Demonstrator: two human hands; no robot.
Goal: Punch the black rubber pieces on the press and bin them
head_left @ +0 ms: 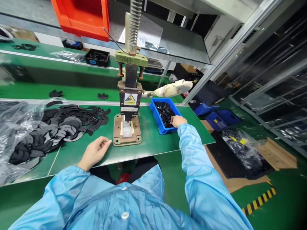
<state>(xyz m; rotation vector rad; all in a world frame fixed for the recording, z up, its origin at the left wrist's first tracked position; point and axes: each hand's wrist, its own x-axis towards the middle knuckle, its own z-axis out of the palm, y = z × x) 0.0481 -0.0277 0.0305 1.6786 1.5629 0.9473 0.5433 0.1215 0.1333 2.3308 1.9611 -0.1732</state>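
My left hand (pixel 96 150) rests at the front edge of the green table, its fingers loosely curled and nothing visible in them. Just to its right is the base plate (pixel 117 131) of a hand press (pixel 131 88). A pale metal block (pixel 127 129) sits on that base, under the ram. My right hand (pixel 178 121) reaches over the near right rim of a blue bin (pixel 157 115). Its fingers are drawn together among small black parts (pixel 164 111); what lies between the fingertips is hidden. Flat, curved black pieces (pixel 69 124) lie heaped left of the press.
The press's wrapped lever (pixel 172 88) sticks out above the blue bin. Clear plastic (pixel 18 137) covers the left end of the heap. A red-orange bin (pixel 82 27) sits on the shelf above. Behind stands a black tray (pixel 97 57) of parts. Cardboard (pixel 275 155) lies on the right.
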